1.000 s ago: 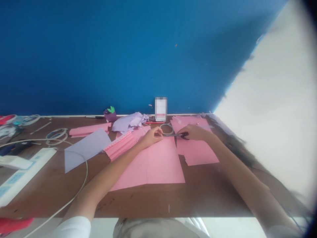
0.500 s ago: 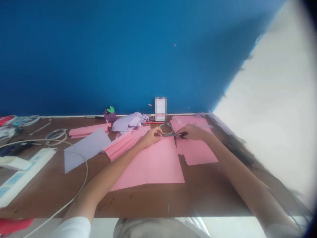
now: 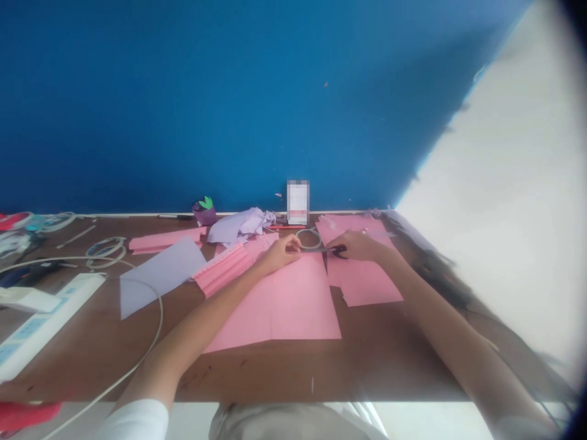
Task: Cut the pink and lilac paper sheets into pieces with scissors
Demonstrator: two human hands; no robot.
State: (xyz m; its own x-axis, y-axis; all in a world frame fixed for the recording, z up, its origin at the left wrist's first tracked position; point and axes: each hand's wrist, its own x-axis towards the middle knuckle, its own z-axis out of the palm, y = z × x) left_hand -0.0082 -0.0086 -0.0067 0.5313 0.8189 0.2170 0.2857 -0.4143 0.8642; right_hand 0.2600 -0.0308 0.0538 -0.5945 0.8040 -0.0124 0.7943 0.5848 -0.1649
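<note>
My right hand (image 3: 360,245) is closed round the dark handles of a pair of scissors (image 3: 326,249), whose blades point left across the far edge of a large pink paper sheet (image 3: 287,302). My left hand (image 3: 279,252) pinches that sheet's far edge just left of the blades. A second pink sheet (image 3: 367,281) lies under my right wrist. Both hands are at the back of the brown table (image 3: 284,366).
A pleated pink strip (image 3: 222,266), a lilac sheet (image 3: 158,275) and crumpled lilac paper (image 3: 241,225) lie to the left. A white power strip (image 3: 41,318) and cable (image 3: 151,342) run along the left side. A small purple pot (image 3: 204,212) and a white card (image 3: 298,201) stand against the blue wall.
Almost nothing differs; my hands stay at the far edge of the pink sheet, the right hand with the scissors shifting very slightly left.
</note>
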